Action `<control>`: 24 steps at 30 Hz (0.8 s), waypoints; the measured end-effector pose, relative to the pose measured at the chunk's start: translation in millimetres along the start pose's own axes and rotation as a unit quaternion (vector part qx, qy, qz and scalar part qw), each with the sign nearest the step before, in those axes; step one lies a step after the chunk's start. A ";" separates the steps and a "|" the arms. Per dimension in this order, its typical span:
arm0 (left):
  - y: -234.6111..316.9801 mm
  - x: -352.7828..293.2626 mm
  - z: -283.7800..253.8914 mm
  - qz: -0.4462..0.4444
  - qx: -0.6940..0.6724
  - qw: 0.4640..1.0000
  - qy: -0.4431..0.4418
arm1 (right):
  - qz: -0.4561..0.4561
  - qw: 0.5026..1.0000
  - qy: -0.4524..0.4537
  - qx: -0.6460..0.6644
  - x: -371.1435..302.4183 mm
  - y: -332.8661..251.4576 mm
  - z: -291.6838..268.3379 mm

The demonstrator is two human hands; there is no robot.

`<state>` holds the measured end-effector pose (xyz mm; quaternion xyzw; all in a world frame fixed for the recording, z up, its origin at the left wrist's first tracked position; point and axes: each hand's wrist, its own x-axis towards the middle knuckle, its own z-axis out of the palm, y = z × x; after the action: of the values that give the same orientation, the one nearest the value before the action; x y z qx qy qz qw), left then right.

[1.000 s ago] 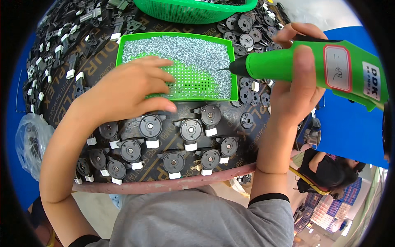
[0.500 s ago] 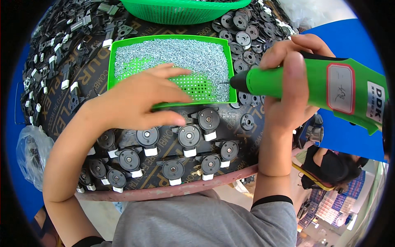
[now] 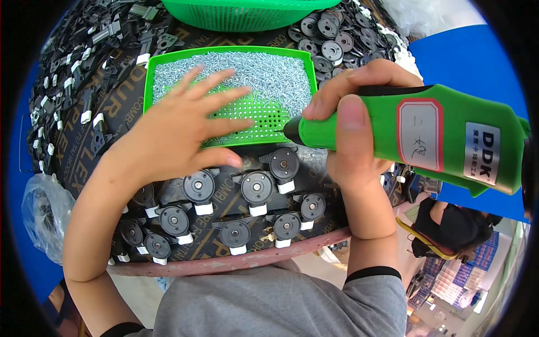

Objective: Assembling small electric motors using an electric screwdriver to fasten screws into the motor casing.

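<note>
My right hand [image 3: 359, 132] is wrapped round a green electric screwdriver [image 3: 387, 126]. The tool's black nose points left, over the lower right part of a green perforated tray [image 3: 147, 90]. Small silver screws [image 3: 264, 67] fill the back and sides of that tray; in its front middle the holed floor shows, with some screws standing in the holes. My left hand [image 3: 191, 121] is spread over the tray's left front, fingers apart and slightly blurred, holding nothing. Just in front of the tray stand several round black parts [image 3: 257, 187] with white tabs.
Black lever-like parts [image 3: 101, 33] with white ends are heaped at the left. Black discs [image 3: 331, 50] are piled at the back right, beside a green basket [image 3: 236, 17]. A clear plastic bag [image 3: 46, 210] hangs at the left edge. Another person [image 3: 455, 230] is at the lower right.
The screwdriver has moved left and slightly down, its nose passing from the tray's right wall to over the holed floor. My left hand has shifted slightly left, its fingers spreading wider.
</note>
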<state>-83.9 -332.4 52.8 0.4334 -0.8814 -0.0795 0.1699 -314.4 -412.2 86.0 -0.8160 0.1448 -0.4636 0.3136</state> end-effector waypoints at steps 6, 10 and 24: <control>1.3 -15.6 -31.9 -0.084 0.081 0.993 -0.030 | 0.007 1.000 0.018 0.009 0.3 -1.7 5.2; 16.8 -8.7 -9.4 -0.046 -0.013 0.998 -0.042 | -0.004 1.000 0.018 0.000 0.2 0.4 10.0; 114.3 -59.5 -36.5 -0.267 -0.104 0.958 0.018 | -0.011 0.999 0.041 0.021 0.8 -47.4 -22.3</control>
<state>-121.0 -215.2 105.9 0.6340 -0.7176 -0.2055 0.2024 -335.5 -384.9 125.5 -0.7911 0.1384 -0.5028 0.3196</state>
